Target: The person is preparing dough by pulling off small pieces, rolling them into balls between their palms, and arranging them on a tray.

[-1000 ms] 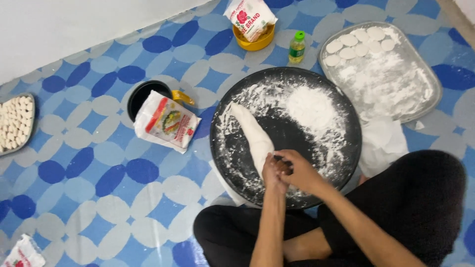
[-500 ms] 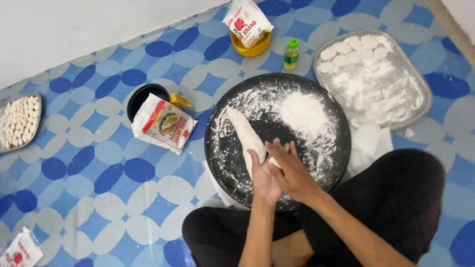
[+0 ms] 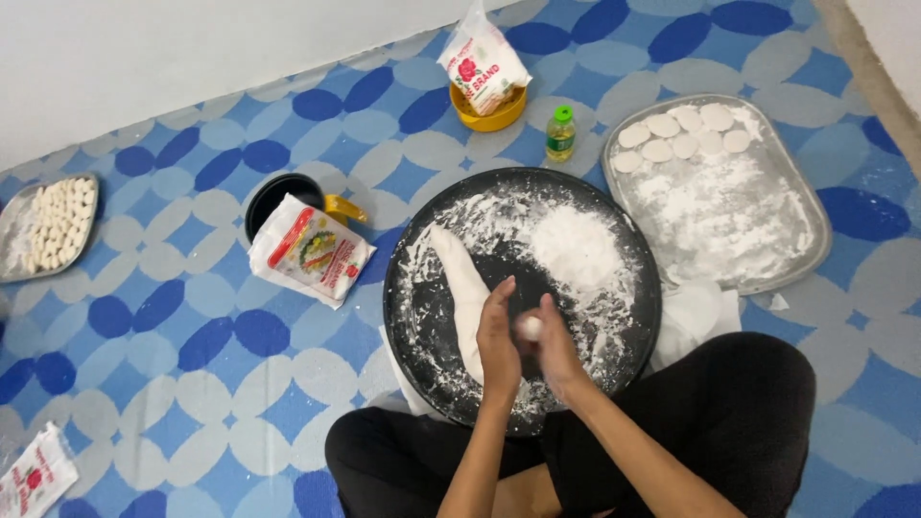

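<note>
both hands, left hand (image 3: 497, 338) and right hand (image 3: 554, 347), are cupping a small dough ball (image 3: 529, 328) between the palms, inside the black round tray (image 3: 422, 288)'s rim. a dough log (image 3: 462, 288) is lying just left of them. half a second earlier they were pinching at the log.

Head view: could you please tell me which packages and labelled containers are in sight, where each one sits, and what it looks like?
White bag: standing in a yellow bowl at the top, with a red emblem.
Flat pouch: left of the round black tray, leaning on a black cup; white and red, with a food picture.
Small bottle: above the tray; yellowish, with a green cap and a label.
White packet: bottom left corner, with red print.
</note>
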